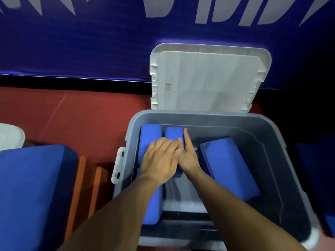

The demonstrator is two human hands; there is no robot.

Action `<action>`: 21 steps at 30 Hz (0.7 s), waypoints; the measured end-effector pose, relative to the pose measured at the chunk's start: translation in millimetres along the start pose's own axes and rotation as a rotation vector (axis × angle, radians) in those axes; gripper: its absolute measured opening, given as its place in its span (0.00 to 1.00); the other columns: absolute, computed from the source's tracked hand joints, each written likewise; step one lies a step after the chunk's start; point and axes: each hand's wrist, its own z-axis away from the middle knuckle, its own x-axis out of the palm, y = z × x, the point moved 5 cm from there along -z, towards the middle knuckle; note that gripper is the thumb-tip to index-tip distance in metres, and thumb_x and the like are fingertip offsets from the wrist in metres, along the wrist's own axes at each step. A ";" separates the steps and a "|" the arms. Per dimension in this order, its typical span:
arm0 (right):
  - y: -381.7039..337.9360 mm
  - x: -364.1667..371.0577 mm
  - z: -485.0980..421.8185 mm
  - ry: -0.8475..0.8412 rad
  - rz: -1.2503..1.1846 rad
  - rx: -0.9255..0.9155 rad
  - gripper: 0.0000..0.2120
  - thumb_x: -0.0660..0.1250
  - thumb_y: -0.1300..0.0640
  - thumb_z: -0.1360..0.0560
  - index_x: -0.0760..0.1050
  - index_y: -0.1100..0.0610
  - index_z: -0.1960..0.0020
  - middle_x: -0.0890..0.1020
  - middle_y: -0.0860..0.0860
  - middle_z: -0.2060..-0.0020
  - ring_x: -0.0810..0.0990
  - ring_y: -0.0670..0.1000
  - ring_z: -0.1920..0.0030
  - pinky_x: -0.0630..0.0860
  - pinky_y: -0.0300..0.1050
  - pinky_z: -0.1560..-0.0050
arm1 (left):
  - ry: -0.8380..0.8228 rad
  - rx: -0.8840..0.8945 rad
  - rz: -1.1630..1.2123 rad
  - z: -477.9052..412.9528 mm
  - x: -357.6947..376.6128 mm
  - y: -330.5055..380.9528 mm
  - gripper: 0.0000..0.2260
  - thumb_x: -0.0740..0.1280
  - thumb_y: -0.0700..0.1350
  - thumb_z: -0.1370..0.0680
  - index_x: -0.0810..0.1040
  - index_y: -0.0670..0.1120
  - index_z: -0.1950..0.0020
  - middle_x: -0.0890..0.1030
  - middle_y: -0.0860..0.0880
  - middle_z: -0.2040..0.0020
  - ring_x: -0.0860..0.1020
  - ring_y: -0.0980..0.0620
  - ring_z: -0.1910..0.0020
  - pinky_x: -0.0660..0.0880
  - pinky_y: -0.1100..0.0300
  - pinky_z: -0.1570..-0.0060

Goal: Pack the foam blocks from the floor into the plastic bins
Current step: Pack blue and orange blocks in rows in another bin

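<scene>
A grey plastic bin (pixel 282 160) stands open on the red floor, with three blue foam blocks inside. One block (pixel 150 134) stands along the bin's left wall. A second block (pixel 173 133) stands beside it. A third block (pixel 230 167) lies tilted at the right. My left hand (pixel 159 160) lies flat with straight fingers over the two left blocks. My right hand (pixel 187 154) presses the second block's right side, index finger stretched out along it. The two hands touch each other.
The bin's white lid (pixel 208 78) leans upright against the blue banner wall (pixel 72 42) behind. A large blue foam block (pixel 32 192) sits at the left, beside orange pieces (pixel 79 187). A white object (pixel 10 136) shows at the far left edge.
</scene>
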 end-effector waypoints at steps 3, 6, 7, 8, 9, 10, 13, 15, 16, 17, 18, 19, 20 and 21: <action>-8.9 1.5 -1.5 -0.005 -0.013 -0.034 0.25 0.53 0.48 0.13 0.52 0.45 0.17 0.62 0.47 0.20 0.62 0.47 0.22 0.58 0.41 0.23 | -0.122 -0.139 -0.107 -5.1 6.2 -26.0 0.27 0.48 0.58 0.17 0.72 0.48 0.24 0.71 0.47 0.24 0.65 0.43 0.23 0.63 0.43 0.27; -5.8 -4.2 -3.4 -0.019 -0.005 -0.040 0.25 0.51 0.48 0.13 0.50 0.46 0.17 0.59 0.45 0.19 0.60 0.46 0.21 0.56 0.38 0.25 | -0.319 -0.256 -0.133 2.3 22.9 -39.4 0.33 0.33 0.64 0.22 0.48 0.56 0.17 0.45 0.52 0.17 0.42 0.47 0.18 0.45 0.44 0.21; -2.9 -4.1 -3.7 -0.025 0.008 -0.042 0.26 0.50 0.48 0.13 0.49 0.45 0.17 0.59 0.45 0.19 0.61 0.47 0.21 0.57 0.40 0.24 | -0.360 -0.278 -0.153 3.0 27.7 -38.7 0.34 0.30 0.64 0.24 0.41 0.58 0.18 0.39 0.53 0.17 0.37 0.48 0.19 0.41 0.44 0.21; 1.1 -4.1 -4.5 -0.029 0.017 -0.035 0.26 0.50 0.47 0.13 0.48 0.43 0.17 0.60 0.46 0.19 0.63 0.48 0.22 0.59 0.44 0.23 | -0.376 -0.282 -0.174 2.0 31.3 -34.0 0.33 0.27 0.64 0.25 0.37 0.58 0.19 0.36 0.52 0.18 0.35 0.47 0.19 0.39 0.43 0.22; 4.2 -3.3 -6.3 -0.036 0.031 -0.019 0.26 0.49 0.45 0.13 0.46 0.41 0.17 0.62 0.47 0.19 0.65 0.50 0.23 0.61 0.48 0.23 | -0.370 -0.278 -0.204 0.3 33.9 -29.2 0.33 0.26 0.63 0.26 0.35 0.58 0.20 0.34 0.51 0.19 0.34 0.47 0.20 0.38 0.42 0.22; 6.4 -2.7 -8.4 -0.050 0.051 -0.001 0.26 0.48 0.43 0.14 0.44 0.38 0.18 0.63 0.48 0.20 0.67 0.52 0.24 0.63 0.51 0.23 | -0.369 -0.282 -0.233 -2.1 36.0 -25.4 0.32 0.25 0.63 0.26 0.33 0.59 0.21 0.33 0.50 0.20 0.33 0.46 0.20 0.37 0.41 0.22; 2.6 -5.8 -11.7 -0.145 0.091 0.013 0.26 0.45 0.42 0.14 0.41 0.37 0.18 0.59 0.48 0.19 0.62 0.52 0.21 0.57 0.50 0.21 | -0.442 -0.294 -0.267 -6.8 38.0 -23.4 0.34 0.23 0.63 0.29 0.30 0.60 0.23 0.31 0.50 0.20 0.31 0.45 0.21 0.35 0.41 0.23; -0.7 -18.0 -6.4 -0.131 0.091 -0.019 0.26 0.46 0.43 0.13 0.42 0.41 0.17 0.55 0.47 0.18 0.56 0.51 0.19 0.51 0.48 0.20 | -0.465 -0.303 -0.268 -7.2 37.9 -24.4 0.35 0.24 0.63 0.29 0.32 0.58 0.21 0.33 0.49 0.19 0.32 0.46 0.20 0.33 0.42 0.23; -0.8 -31.6 -2.5 -0.063 0.099 -0.047 0.26 0.47 0.44 0.13 0.45 0.42 0.17 0.57 0.47 0.18 0.56 0.51 0.19 0.51 0.47 0.20 | -0.428 -0.307 -0.261 -10.0 35.1 -20.3 0.35 0.26 0.64 0.27 0.36 0.56 0.19 0.38 0.48 0.17 0.35 0.46 0.19 0.34 0.42 0.23; 1.7 -47.2 2.1 0.028 0.125 -0.069 0.26 0.49 0.44 0.14 0.48 0.43 0.17 0.60 0.47 0.19 0.58 0.51 0.20 0.53 0.46 0.21 | -0.355 -0.285 -0.251 -13.6 29.9 -13.5 0.35 0.32 0.63 0.23 0.44 0.53 0.18 0.45 0.47 0.17 0.43 0.46 0.18 0.38 0.41 0.23; 7.2 -67.1 5.9 0.121 0.174 -0.077 0.26 0.50 0.44 0.14 0.51 0.44 0.17 0.63 0.48 0.20 0.60 0.52 0.21 0.56 0.47 0.23 | -0.266 -0.228 -0.230 -19.2 27.3 -0.8 0.33 0.40 0.61 0.20 0.54 0.50 0.18 0.54 0.45 0.17 0.51 0.45 0.18 0.44 0.40 0.23; 14.5 -86.1 9.5 0.179 0.254 -0.068 0.26 0.50 0.42 0.14 0.52 0.43 0.17 0.65 0.50 0.21 0.62 0.54 0.22 0.57 0.50 0.23 | -0.218 -0.141 -0.211 -22.7 29.2 13.2 0.30 0.46 0.59 0.19 0.62 0.48 0.19 0.60 0.45 0.19 0.58 0.45 0.20 0.50 0.40 0.24; 23.1 -104.3 12.1 0.210 0.351 -0.042 0.26 0.49 0.41 0.15 0.53 0.43 0.18 0.66 0.51 0.22 0.62 0.55 0.23 0.58 0.54 0.24 | -0.175 -0.052 -0.185 -25.1 32.0 28.1 0.28 0.50 0.58 0.18 0.66 0.47 0.21 0.63 0.45 0.20 0.62 0.44 0.21 0.55 0.41 0.26; 34.9 -125.2 15.0 0.235 0.437 0.003 0.26 0.49 0.41 0.15 0.53 0.43 0.18 0.66 0.52 0.22 0.62 0.57 0.23 0.59 0.57 0.24 | -0.172 0.021 -0.129 -26.5 39.0 45.7 0.27 0.52 0.57 0.18 0.68 0.48 0.22 0.65 0.45 0.21 0.65 0.44 0.22 0.58 0.42 0.27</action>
